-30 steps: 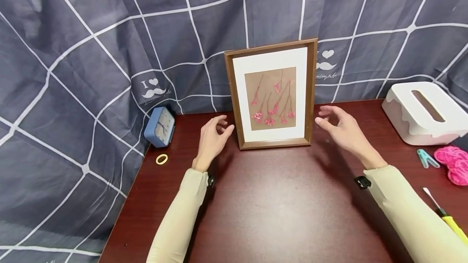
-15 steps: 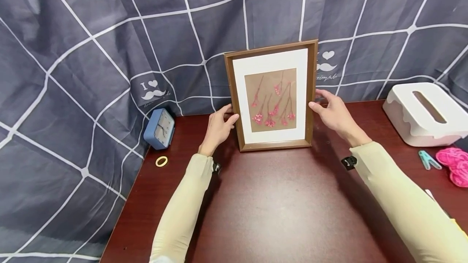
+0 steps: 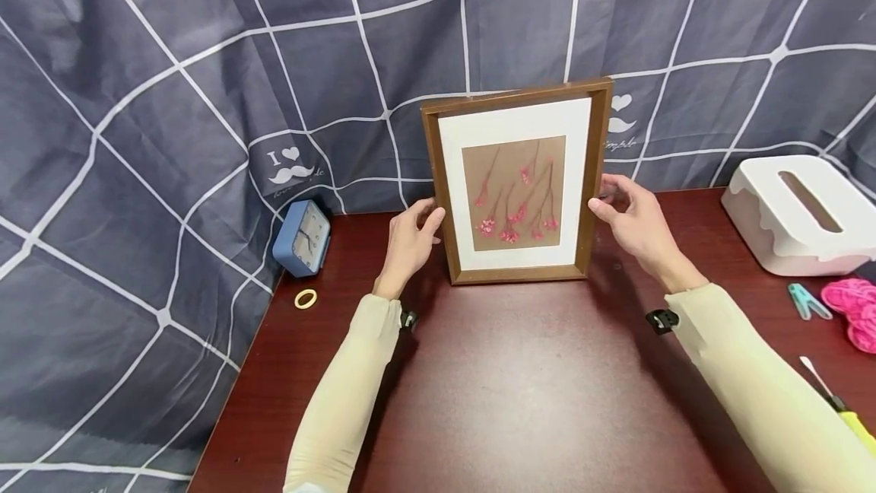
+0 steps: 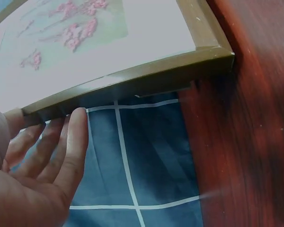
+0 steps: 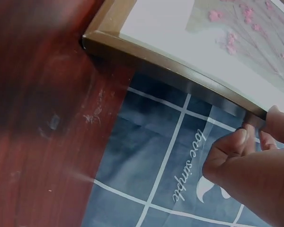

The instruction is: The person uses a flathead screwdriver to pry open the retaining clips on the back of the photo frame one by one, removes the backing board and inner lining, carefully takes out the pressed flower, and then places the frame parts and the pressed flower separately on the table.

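Pic frame (image 3: 518, 192), brown w/ white mat + pink dried flowers, stands upright on dark red table (image 3: 520, 371), bottom edge down on tabletop, grey-blue grid curtain (image 3: 372, 59) behind it. L hand (image 3: 407, 246) at frame's left side: thumb on the edge, fingers bent toward the back, pinching it; how far they reach behind is hard to tell, prob. just the tips. R hand (image 3: 643, 230) at frame's right side: thumb on front edge, fingers curled behind, gripping that side. Blue clock (image 3: 302, 238) left of frame, well apart; small yellow ring (image 3: 298, 300) also left of frame, a bit nearer the person than the clock. White tissue box (image 3: 787, 238) well to frame's right; teal clip (image 3: 799, 295), pink yarn (image 3: 852, 310) + screwdriver (image 3: 835, 402) (yellow handle, partly cut off) right of frame too, nearer the person.
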A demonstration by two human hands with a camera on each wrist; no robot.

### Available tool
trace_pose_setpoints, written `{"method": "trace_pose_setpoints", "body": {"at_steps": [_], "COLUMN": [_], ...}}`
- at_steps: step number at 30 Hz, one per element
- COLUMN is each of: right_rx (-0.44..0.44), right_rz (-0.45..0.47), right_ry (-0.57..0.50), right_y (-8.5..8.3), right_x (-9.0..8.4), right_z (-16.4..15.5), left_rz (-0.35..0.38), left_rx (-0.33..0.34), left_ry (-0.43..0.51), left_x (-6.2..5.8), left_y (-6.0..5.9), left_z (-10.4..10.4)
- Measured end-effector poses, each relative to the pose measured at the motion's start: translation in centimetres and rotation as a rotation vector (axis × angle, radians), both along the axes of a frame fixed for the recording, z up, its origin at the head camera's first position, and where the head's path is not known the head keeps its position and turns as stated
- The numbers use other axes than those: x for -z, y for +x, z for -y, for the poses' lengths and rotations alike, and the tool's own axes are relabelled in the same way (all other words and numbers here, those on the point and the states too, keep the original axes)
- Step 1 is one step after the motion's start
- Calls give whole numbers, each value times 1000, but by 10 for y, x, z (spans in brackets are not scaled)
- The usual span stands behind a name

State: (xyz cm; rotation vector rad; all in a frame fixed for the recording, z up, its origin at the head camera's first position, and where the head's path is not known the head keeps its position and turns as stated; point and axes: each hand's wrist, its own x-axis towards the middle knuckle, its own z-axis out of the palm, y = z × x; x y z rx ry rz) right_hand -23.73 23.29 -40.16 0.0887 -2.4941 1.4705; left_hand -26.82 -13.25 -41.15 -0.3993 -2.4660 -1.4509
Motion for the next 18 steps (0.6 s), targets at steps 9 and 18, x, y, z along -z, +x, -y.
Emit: {"method": "trace_pose_setpoints", "body": {"at_steps": [9,18], "right_rx": [-9,-46], "right_rz": [-14,18], "right_ry": [-62,-152], "right_y": [29,66], "right_x": [8,8], "right_z": [-1,-3], "left_rz": [86,469], "left_rx": [-16,118], "left_ry": [122,584], "left_x": [-4,-19], "left_y": [27,63], "left_z": [8,13]}}
